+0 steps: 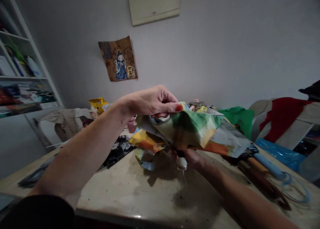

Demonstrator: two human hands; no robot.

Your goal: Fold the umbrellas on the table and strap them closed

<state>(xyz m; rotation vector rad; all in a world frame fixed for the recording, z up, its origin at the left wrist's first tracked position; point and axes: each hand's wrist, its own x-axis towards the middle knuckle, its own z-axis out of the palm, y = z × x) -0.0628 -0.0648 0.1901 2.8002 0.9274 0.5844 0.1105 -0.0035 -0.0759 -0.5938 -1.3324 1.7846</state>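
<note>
A loosely gathered, colourful umbrella [197, 127] hangs mid-frame above the pale desk [120, 195]. The left hand's [155, 104] fingers pinch its upper cloth; those of the right hand [196, 159], partly hidden below, curl round its white-ended handle [182, 163].

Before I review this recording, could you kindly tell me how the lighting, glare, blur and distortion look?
Head view: dim light; dark shadows on the pale, smooth-topped table below the crumpled green-and-orange printed fabric; a small glint on the table's near edge; the right hand shadowed and soft; the tall white shelving leaning, probably from wide-angle distortion.
</note>
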